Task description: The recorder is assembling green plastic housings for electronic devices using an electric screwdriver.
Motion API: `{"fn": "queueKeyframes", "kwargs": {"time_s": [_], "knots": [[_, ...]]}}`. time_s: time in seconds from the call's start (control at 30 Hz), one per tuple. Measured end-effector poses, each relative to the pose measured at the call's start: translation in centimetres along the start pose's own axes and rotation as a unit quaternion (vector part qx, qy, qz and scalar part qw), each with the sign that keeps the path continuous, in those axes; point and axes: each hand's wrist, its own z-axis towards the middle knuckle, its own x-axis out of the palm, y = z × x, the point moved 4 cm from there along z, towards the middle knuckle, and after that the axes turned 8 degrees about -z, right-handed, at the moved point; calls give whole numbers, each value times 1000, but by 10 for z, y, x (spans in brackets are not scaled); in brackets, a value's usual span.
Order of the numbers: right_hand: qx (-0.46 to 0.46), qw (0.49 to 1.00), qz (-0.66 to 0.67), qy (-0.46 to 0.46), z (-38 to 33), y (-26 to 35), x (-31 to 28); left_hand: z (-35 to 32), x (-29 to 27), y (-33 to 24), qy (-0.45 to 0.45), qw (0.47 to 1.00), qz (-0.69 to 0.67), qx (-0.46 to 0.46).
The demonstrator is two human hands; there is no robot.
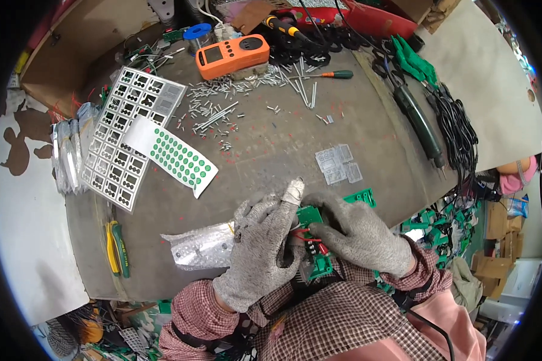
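Note:
At the table's near edge, my gloved left hand [258, 245] and gloved right hand [362, 234] close around a green circuit board [309, 214] in a green plastic housing [320, 268]. Red wires [301, 230] and small dark and red components show between my fingers. White tape wraps one left fingertip, raised above the board. My right fingers bend over the board's right side; their exact contact is partly hidden. Just beyond the right hand lies another green plastic piece [364, 197]. A silvery bubble-wrap pouch [200, 246] lies beside my left hand.
Left: label sheets [123, 159], green-dot stickers [193, 175], pliers [118, 248]. Far side: orange meter [232, 56], loose screws [214, 108], screwdriver [337, 74]. Clear plastic pieces [337, 164] lie mid-table. Right: dark electric screwdriver [420, 123], coiled cables [457, 126].

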Motion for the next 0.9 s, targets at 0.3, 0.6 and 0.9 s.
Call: {"fn": "queueKeyframes", "kwargs": {"time_s": [0.3, 0.6, 0.9], "knots": [[5, 997, 52, 49, 1, -10, -8, -59, 2, -21, 30, 996, 58, 66], [-63, 998, 9, 9, -5, -8, -4, -69, 4, -11, 28, 993, -114, 23], [-108, 994, -31, 3, -10, -9, -1, -69, 3, -17, 25, 994, -96, 40]]}}
